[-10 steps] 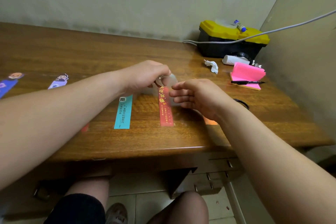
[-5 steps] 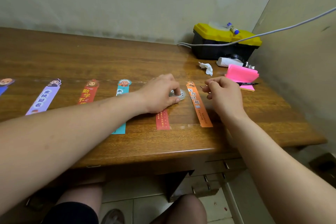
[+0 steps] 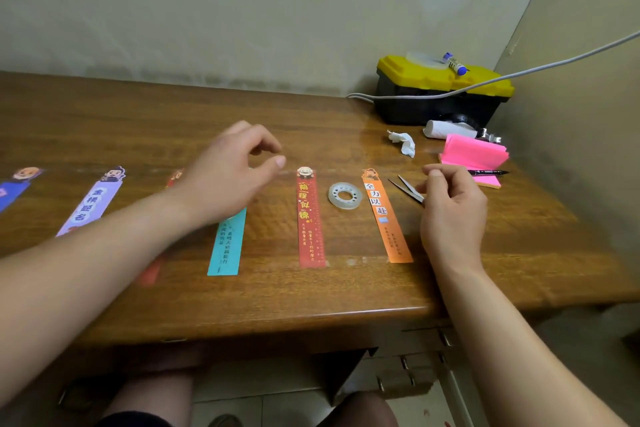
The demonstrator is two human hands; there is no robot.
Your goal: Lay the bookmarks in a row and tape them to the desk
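- The wooden desk [image 3: 138,121] fills the view, against a plain wall.
- A black toolbox with a yellow lid [image 3: 408,111] stands at 2 o'clock on the desk. A grey cable [image 3: 571,57] runs across it.
- Six bookmarks lie in a row across the desk from 9 o'clock to 3 o'clock, long sides roughly parallel and each apart from the next:
  - The blue bookmark [image 3: 14,189] is cut off by the frame edge.
  - The lilac bookmark [image 3: 88,204] comes next.
  - The half-hidden red bookmark [image 3: 149,274] is mostly under the left forearm.
  - The teal bookmark [image 3: 227,246] has its top hidden by the left hand.
  - The red ruler bookmark [image 3: 310,222] is in full view.
  - The orange bookmark [image 3: 386,218] is in full view.
- A glossy streak shows on the wood between the lower ends of the last two.
- The left hand [image 3: 228,177] hovers over the top of the teal bookmark. Its fingers are curled and the thumb reaches toward 3 o'clock. Nothing is visible in its grasp, but I cannot tell whether it pinches clear tape.
- The right hand [image 3: 453,215] is at 3 o'clock of the orange bookmark. Its fingers are curled around the scissors [image 3: 405,185], whose parted blades point toward 10 o'clock.
- A pink sticky-note pad [image 3: 474,156] lies at 6 o'clock of the toolbox.
- The clear tape roll [image 3: 345,196] lies flat between the red ruler bookmark and the orange bookmark, touching neither.
- A crumpled tissue [image 3: 403,142] lies at 9 o'clock of the pad.
- A black pen [image 3: 488,172] rests on the pad.
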